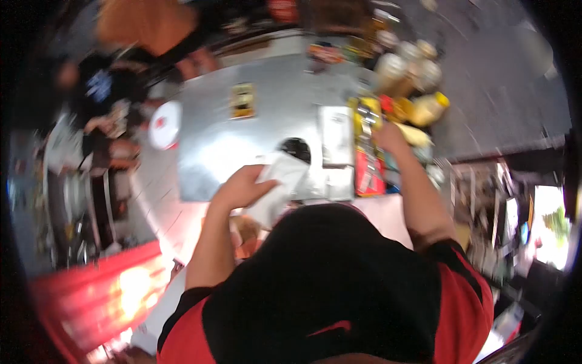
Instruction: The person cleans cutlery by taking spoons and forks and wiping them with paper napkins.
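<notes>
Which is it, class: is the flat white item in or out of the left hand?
In: the left hand has its thumb across the flat white item.

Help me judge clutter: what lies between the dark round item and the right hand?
In the head view: a blurred white rectangle, then shiny metallic items beside the right hand.

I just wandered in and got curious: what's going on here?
A person is at a metal table. Their left hand holds a white sheet beside a dark round object. Their right hand is by the yellow and red items on the table's right side; blur hides whether it grips anything.
</notes>
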Demonstrator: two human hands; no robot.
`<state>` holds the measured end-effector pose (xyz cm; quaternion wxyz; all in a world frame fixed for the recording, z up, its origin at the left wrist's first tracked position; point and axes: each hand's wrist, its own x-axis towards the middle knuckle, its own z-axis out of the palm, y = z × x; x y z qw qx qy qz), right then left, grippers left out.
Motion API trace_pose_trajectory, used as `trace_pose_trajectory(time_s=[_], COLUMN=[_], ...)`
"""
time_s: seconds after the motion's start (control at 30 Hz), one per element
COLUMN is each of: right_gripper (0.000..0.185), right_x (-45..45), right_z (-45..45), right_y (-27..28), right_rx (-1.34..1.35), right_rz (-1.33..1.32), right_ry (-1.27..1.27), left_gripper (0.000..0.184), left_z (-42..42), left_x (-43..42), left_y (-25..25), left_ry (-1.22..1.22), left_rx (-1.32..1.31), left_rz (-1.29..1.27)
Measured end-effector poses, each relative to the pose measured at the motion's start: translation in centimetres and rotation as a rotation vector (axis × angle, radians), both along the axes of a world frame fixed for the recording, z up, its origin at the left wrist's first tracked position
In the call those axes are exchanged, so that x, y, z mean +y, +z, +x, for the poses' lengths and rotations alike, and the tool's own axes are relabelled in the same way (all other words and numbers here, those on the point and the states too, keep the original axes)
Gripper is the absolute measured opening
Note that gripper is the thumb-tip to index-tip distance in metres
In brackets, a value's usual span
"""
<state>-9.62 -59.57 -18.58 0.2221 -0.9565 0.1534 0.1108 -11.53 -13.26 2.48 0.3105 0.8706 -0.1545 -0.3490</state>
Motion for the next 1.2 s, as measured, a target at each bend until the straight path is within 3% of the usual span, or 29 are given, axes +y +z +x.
trace_pose_trajectory(time_s=[0.03, 0.07, 0.2, 0.3, 0.43, 0.5, 0.6, 0.73, 0.8, 1.2], right_gripper=[0.061, 0.064, 0.041, 0.034, 0.029, 0.026, 0.028, 0.034, 0.038, 0.032], right_x=[0.8, 0.3, -1.8, -2.3, -3.2, -2.8, -1.8, -2.0, -0.8, 2.0], right_z=[-0.1, 0.7, 1.0, 1.1, -0.1, -1.4, -3.0, -4.0, -4.4, -3.4], right_y=[1.9, 0.2, -1.2, -0.6, 1.0, 2.9, 5.8, 4.7, 7.8, 4.2], right_rx=[-0.043, -0.03, -0.152, -0.065, -0.123, -0.149, -0.142, -0.152, -0.029, -0.154], right_rz=[-0.048, -0.08, 0.056, 0.17, 0.1, 0.107, 0.043, -0.027, 0.025, 0.163], right_ry=[0.061, 0.05, 0.071, -0.057, -0.049, -0.082, -0.085, -0.089, -0.119, -0.191], left_gripper=[0.038, 0.038, 0.038, 0.038, 0.039, 0.037, 0.035, 0.036, 0.035, 0.034], left_z=[-0.1, 0.0, 0.5, 0.5, 0.0, -0.3, -0.2, -0.4, -0.5, -0.3], left_x=[0.6, 1.1, 1.5, 2.0, 2.3, 2.1, 2.3, 1.6, 0.9, -0.6], left_y=[-0.7, -1.4, -1.2, -1.1, -2.8, -3.4, -4.8, -4.4, -4.3, -4.5], left_ry=[0.005, -0.001, 0.05, 0.1, 0.185, 0.304, 0.393, 0.409, 0.443, 0.453], left_rx=[-0.044, -0.087, -0.01, 0.01, 0.006, 0.137, 0.207, 0.207, 0.25, 0.305], left_rz=[-0.031, -0.066, -0.067, -0.109, -0.198, -0.367, -0.438, -0.423, -0.495, -0.465])
